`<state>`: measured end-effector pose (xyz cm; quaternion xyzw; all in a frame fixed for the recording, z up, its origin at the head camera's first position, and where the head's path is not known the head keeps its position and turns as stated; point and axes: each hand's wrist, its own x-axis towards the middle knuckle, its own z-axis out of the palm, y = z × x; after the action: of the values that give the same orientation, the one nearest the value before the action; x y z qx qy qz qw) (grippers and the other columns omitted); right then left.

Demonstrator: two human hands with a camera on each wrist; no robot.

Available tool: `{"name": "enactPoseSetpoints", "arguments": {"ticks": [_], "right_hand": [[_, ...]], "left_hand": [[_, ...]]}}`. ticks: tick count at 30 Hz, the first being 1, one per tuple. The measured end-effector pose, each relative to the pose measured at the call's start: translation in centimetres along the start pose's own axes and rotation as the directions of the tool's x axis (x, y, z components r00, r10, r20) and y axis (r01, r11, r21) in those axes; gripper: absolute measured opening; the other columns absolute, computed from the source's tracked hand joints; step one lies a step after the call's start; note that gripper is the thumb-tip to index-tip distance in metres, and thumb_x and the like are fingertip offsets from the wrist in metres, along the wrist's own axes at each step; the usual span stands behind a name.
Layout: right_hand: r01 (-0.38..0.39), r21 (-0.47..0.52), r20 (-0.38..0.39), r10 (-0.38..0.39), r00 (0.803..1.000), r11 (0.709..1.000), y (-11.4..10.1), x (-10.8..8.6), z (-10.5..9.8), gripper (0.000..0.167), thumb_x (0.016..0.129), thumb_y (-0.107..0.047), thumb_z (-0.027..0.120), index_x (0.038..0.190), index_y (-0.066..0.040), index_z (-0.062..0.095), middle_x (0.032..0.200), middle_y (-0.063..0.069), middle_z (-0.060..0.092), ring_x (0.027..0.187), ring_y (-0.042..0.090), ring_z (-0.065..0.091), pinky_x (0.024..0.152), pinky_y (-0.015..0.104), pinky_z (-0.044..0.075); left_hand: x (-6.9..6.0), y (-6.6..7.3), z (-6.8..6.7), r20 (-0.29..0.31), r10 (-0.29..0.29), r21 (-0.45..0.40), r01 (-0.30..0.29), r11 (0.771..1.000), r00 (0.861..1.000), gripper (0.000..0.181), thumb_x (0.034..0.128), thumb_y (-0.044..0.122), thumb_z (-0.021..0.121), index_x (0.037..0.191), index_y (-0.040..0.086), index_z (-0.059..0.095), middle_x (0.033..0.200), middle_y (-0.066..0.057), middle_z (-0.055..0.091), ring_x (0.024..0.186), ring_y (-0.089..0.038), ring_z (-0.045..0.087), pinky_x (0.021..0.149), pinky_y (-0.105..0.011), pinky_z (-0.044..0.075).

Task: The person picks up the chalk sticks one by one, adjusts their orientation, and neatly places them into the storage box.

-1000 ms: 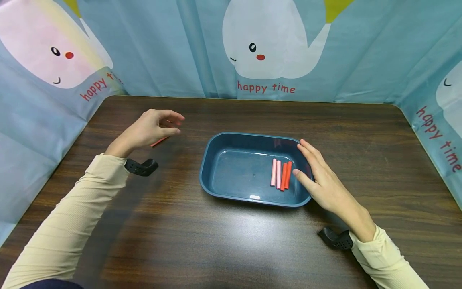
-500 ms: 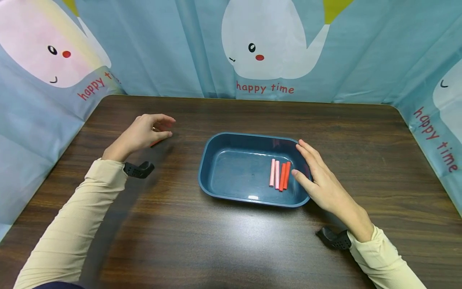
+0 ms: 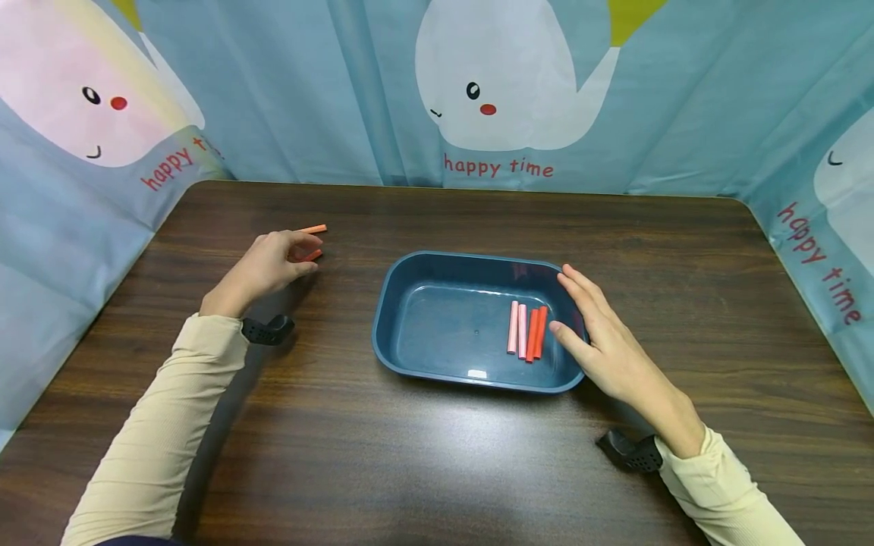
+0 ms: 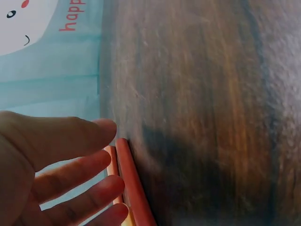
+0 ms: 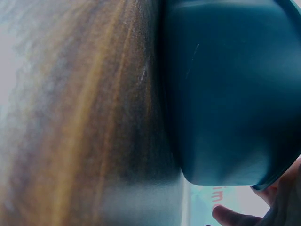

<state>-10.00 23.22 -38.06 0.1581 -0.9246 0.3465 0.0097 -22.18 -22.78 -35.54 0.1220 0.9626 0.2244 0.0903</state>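
Note:
In the head view my left hand [image 3: 262, 265] is low over the table's far left, thumb and fingers apart around a red-orange chalk-like stick [image 3: 312, 255]. A lighter orange stick [image 3: 314, 228] lies just beyond the fingers. The left wrist view shows the red stick [image 4: 136, 188] beside the fingertips, with no clear pinch on it. My right hand [image 3: 614, 353] rests at the right end of a dark blue plastic tray [image 3: 410, 362], fingers straight along the rim and thumb over the inside. Two pink sticks [image 3: 517, 330] and two red sticks [image 3: 536, 334] lie side by side in the tray.
The tray stands on a dark wood-grain table [image 3: 437, 470]. A light blue curtain [image 3: 293, 91] with whale prints hangs along the table's back and side edges. Each wrist wears a black band; the left band [image 3: 268, 331] sits just above the tabletop.
My left hand has lowered and drawn slightly nearer around the red-orange stick, uncovering the lighter orange stick behind it. My right hand stays at the tray's end.

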Motion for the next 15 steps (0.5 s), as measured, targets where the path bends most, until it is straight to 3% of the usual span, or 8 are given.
{"name": "enactPoseSetpoints", "arguments": {"ticks": [5,11,15], "right_hand": [[-0.004,0.007,0.000,0.004,1.000,1.000,-0.02,-0.10,0.05,0.067,0.100,-0.026,0.056,0.157,-0.009,0.025,0.165,0.008,0.018,0.148,0.034,0.026,0.110,0.066,0.030],[-0.005,0.010,0.001,0.005,1.000,1.000,-0.02,-0.12,0.06,0.067,0.100,-0.027,0.056,0.157,-0.010,0.025,0.166,0.008,0.018,0.149,0.034,0.025,0.110,0.066,0.030],[0.003,0.012,-0.001,-0.003,1.000,1.000,-0.01,-0.08,0.04,0.067,0.100,-0.026,0.056,0.157,-0.010,0.025,0.166,0.007,0.018,0.149,0.033,0.026,0.110,0.066,0.030]], "left_hand": [[0.07,-0.32,-0.11,0.019,-0.048,0.017,0.048,0.999,0.999,0.041,0.0932,0.006,0.066,0.132,-0.004,0.058,0.120,-0.030,0.062,0.098,-0.038,0.059,0.079,-0.049,0.048],[0.26,-0.77,-0.17,0.042,-0.123,0.007,0.123,0.992,0.992,0.037,0.0935,0.005,0.065,0.128,-0.006,0.060,0.125,-0.031,0.061,0.110,-0.044,0.058,0.090,-0.056,0.047],[0.44,-0.89,-0.05,0.056,-0.142,0.023,0.141,0.990,0.988,0.033,0.0947,0.005,0.062,0.126,-0.007,0.061,0.120,-0.029,0.065,0.108,-0.044,0.059,0.091,-0.056,0.046]]}}
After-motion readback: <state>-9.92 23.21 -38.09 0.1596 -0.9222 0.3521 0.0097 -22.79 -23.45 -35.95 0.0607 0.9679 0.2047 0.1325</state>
